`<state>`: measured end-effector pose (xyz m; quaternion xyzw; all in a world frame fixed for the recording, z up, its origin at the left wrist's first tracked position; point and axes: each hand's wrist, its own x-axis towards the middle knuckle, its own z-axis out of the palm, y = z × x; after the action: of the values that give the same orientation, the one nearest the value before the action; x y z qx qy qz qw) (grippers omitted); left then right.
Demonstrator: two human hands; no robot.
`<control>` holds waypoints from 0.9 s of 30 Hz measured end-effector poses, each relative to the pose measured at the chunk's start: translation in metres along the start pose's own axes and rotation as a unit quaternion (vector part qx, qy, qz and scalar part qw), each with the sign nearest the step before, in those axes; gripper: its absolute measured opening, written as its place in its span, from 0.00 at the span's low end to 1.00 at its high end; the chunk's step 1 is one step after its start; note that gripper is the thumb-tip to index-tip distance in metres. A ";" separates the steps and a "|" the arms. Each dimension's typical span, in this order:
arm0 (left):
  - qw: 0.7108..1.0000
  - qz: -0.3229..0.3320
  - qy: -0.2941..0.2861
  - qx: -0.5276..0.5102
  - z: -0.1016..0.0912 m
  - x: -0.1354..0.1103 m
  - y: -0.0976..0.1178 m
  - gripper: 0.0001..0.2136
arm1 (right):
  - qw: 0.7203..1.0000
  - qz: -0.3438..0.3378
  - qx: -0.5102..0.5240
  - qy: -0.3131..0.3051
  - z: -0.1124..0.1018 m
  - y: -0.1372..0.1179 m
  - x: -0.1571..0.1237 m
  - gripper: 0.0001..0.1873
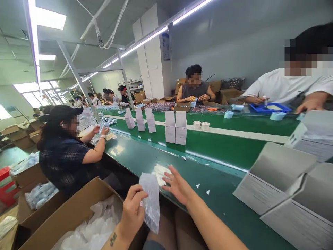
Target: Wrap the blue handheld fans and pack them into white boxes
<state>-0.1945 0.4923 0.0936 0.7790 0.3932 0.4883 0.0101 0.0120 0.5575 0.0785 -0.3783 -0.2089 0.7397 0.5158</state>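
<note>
My left hand (134,205) pinches the upper left side of a clear plastic bag (151,205), which hangs upright in front of my lap. Whatever the bag may contain cannot be made out through the wrinkled plastic. To the right of the bag, my right hand (177,184) is held above the front edge of the green table (208,215), fingers spread and nothing in them. Beneath my left forearm stands a cardboard box (70,211) with several white plastic bags (91,225) inside.
Large open white boxes (275,173) stand close on the right. Small white boxes (175,132) and two white cups (201,125) are on the green belt (221,146). A co-worker (70,146) sits at left; others sit across, one near a blue tray (270,108).
</note>
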 end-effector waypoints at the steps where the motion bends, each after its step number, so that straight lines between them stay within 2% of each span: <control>1: 0.999 0.036 -0.012 -0.009 0.002 0.002 0.004 0.22 | 1.000 0.019 -0.011 0.008 0.002 0.002 0.003 0.47; 3: 0.995 0.089 -0.043 -0.030 0.005 0.001 0.011 0.24 | 0.998 0.066 -0.014 -0.014 0.006 0.005 0.008 0.45; 5: 0.988 0.122 -0.084 -0.050 0.006 -0.004 0.016 0.23 | 0.994 0.084 -0.006 -0.064 0.010 0.008 0.012 0.36; 8: 0.982 0.145 -0.101 -0.066 0.003 -0.014 0.019 0.20 | 0.995 0.030 0.000 -0.093 0.009 0.004 0.016 0.24; 12: 0.996 0.073 -0.033 -0.028 -0.006 -0.028 0.008 0.16 | 0.995 -0.100 -0.004 -0.023 -0.001 -0.014 0.019 0.23; 15: 0.999 0.021 -0.031 -0.038 -0.005 -0.037 -0.005 0.14 | 0.986 -0.160 -0.036 -0.003 -0.003 -0.024 0.015 0.22; 16: 0.998 -0.012 -0.027 -0.055 -0.001 -0.038 -0.009 0.13 | 0.983 -0.171 -0.060 -0.007 -0.001 -0.025 0.013 0.23; 18: 0.984 -0.137 0.005 -0.114 0.009 -0.037 -0.015 0.14 | 0.975 -0.189 -0.119 -0.012 0.006 -0.021 0.009 0.26; 20: 0.934 -0.286 0.005 -0.216 0.020 -0.031 -0.018 0.23 | 0.961 -0.210 -0.179 0.003 0.014 -0.013 0.007 0.28; 21: 0.900 -0.344 -0.028 -0.267 0.024 -0.027 -0.019 0.25 | 0.954 -0.221 -0.202 0.021 0.016 -0.010 0.008 0.29; 23: 0.843 -0.416 -0.103 -0.325 0.027 -0.020 -0.022 0.22 | 0.935 -0.250 -0.242 0.070 0.015 -0.008 0.014 0.29; 24: 0.827 -0.439 -0.113 -0.332 0.026 -0.016 -0.024 0.19 | 0.921 -0.267 -0.266 0.101 0.012 -0.011 0.019 0.29; 25: 0.820 -0.458 -0.094 -0.329 0.022 -0.012 -0.027 0.18 | 0.904 -0.283 -0.291 0.137 0.008 -0.018 0.024 0.29; 27: 0.811 -0.487 -0.011 -0.322 0.011 -0.006 -0.037 0.17 | 0.861 -0.311 -0.342 0.211 -0.004 -0.040 0.036 0.29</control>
<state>-0.2097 0.5179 0.0684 0.4423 0.5413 0.5098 0.5015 0.0330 0.6055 0.0921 -0.5931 -0.4418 0.3252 0.5893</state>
